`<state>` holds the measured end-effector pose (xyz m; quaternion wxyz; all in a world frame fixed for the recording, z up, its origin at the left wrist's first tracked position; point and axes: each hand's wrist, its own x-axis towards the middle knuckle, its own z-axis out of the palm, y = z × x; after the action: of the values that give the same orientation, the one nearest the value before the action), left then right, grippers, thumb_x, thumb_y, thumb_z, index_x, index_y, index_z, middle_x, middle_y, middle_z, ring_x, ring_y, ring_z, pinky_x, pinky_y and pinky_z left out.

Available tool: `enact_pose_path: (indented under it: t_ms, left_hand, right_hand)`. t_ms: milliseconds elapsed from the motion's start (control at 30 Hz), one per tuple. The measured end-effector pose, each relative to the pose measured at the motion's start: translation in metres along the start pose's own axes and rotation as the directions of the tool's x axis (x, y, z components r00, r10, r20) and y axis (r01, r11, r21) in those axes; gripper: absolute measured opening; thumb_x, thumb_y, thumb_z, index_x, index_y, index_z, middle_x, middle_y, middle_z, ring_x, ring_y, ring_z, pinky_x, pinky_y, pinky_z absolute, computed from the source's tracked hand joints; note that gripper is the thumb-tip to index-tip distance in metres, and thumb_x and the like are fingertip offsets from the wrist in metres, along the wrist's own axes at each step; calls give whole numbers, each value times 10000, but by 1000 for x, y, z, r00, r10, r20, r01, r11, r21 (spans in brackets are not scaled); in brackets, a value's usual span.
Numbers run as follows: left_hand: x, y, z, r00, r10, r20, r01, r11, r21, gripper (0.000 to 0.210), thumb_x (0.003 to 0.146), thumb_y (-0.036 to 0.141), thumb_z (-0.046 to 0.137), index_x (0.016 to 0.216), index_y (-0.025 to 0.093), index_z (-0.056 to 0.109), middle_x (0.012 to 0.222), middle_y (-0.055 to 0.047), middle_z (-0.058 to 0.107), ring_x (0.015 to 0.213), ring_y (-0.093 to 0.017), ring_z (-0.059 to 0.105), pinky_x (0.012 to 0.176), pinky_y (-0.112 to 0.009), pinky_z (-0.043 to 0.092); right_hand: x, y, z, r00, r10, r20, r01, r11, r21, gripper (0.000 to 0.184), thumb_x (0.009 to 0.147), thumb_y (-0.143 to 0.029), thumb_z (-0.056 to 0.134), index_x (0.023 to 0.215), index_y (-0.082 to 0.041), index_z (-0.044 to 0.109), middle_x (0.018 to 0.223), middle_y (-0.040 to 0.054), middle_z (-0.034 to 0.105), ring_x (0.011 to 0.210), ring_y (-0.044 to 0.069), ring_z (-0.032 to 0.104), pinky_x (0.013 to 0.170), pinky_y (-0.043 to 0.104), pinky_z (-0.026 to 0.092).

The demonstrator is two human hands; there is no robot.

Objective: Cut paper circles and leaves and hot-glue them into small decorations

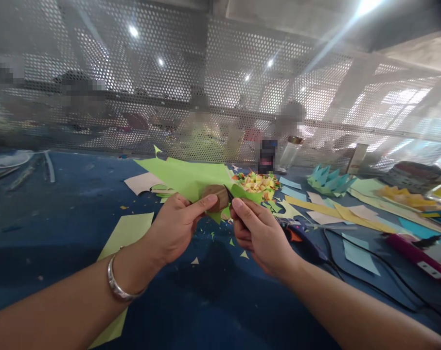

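We see two bare hands which work together above a dark blue table (60, 204). The left hand (176, 223) holds a pinch grip: the thumb presses a brown piece (215, 197) against a bright green sheet (191, 177), and the other fingers are folded behind. The right hand (256, 231) is closed around dark scissors (229, 191), of which we see only the thin end; the handles are hidden by the fingers, so we cannot tell how wide the blades stand. The green sheet is held up between the hands and extends to the far left, and a curled part of it shows on the right of the scissors.

On the left wrist we see a silver bracelet (118, 282). A pale green strip (131, 236) lies on the table at the left, partly under the left forearm. Small paper scraps (194, 261) are scattered below the hands. On the far side, just beyond the right hand, there is a heap of small colourful pieces (258, 182). Farther right we find teal folded paper (329, 182), yellow strips (315, 208) and, nearer, a purple power strip (420, 257). At the far edge stands a perforated screen (162, 68), with blurred people behind it.
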<state>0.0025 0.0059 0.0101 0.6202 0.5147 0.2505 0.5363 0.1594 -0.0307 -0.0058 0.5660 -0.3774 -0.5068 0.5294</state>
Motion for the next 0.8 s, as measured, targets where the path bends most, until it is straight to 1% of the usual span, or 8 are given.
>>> enact_pose_path:
  t_ms: [167, 333, 400, 500, 600, 667, 733, 800]
  left_hand:
    - [6, 3, -15, 996, 38, 85, -52, 983, 174, 175, 812, 259, 793, 978, 205, 804, 1055, -48, 784, 1094, -235, 682, 1023, -344, 495]
    - [7, 8, -16, 988, 17, 156, -48, 979, 200, 213, 863, 294, 734, 1050, 213, 797, 1077, -74, 781, 1080, -248, 693, 1029, -370, 495]
    - [7, 9, -15, 988, 12, 156, -41, 983, 180, 207, 857, 290, 737, 1036, 207, 802, 1077, -87, 781, 1058, -251, 705, 1020, -370, 502]
    - [6, 10, -15, 990, -22, 141, -1, 987, 158, 177, 806, 272, 785, 959, 188, 814, 1014, -106, 789, 981, -256, 726, 948, -359, 534]
    - [7, 10, -19, 989, -57, 137, 30, 982, 187, 125, 778, 271, 807, 851, 170, 809, 933, -111, 788, 905, -258, 726, 873, -367, 551]
    - [8, 11, -22, 990, -54, 127, 26, 977, 211, 101, 766, 267, 814, 800, 173, 799, 883, -99, 784, 883, -263, 722, 861, -381, 553]
    - [9, 12, -23, 991, -36, 127, 8, 976, 218, 95, 762, 253, 815, 821, 181, 797, 891, -89, 783, 908, -263, 718, 895, -387, 546]
    - [10, 13, -22, 989, -12, 147, -20, 977, 210, 136, 775, 242, 803, 898, 184, 796, 949, -87, 781, 942, -249, 713, 930, -368, 535]
  right_hand:
    - [0, -3, -4, 999, 42, 26, -41, 997, -58, 389, 937, -529, 598, 751, -207, 487, 463, -120, 301, 414, 45, 176, 389, 192, 143]
    - [0, -4, -7, 998, 58, 37, -55, 995, -89, 386, 925, -514, 617, 734, -210, 477, 478, -114, 310, 421, 47, 186, 388, 191, 137]
    - [1, -5, -7, 997, 62, 44, -58, 994, -90, 385, 922, -511, 617, 729, -213, 469, 483, -114, 304, 420, 47, 180, 383, 190, 130]
    - [2, -6, -8, 997, 65, 50, -60, 993, -102, 381, 914, -518, 617, 739, -215, 466, 484, -118, 293, 420, 49, 178, 379, 185, 120]
    - [2, -7, -10, 995, 75, 66, -66, 990, -124, 386, 914, -526, 609, 741, -213, 463, 487, -120, 289, 425, 48, 183, 380, 176, 121]
    - [3, -7, -10, 993, 84, 84, -72, 988, -135, 391, 913, -527, 608, 736, -210, 462, 494, -119, 292, 432, 47, 189, 384, 171, 124]
    - [3, -8, -11, 991, 95, 98, -80, 986, -145, 397, 910, -525, 614, 729, -209, 457, 501, -118, 289, 440, 47, 196, 389, 169, 129]
    - [4, -8, -11, 989, 104, 103, -88, 985, -150, 400, 908, -525, 621, 727, -210, 452, 502, -121, 282, 441, 47, 189, 391, 169, 129]
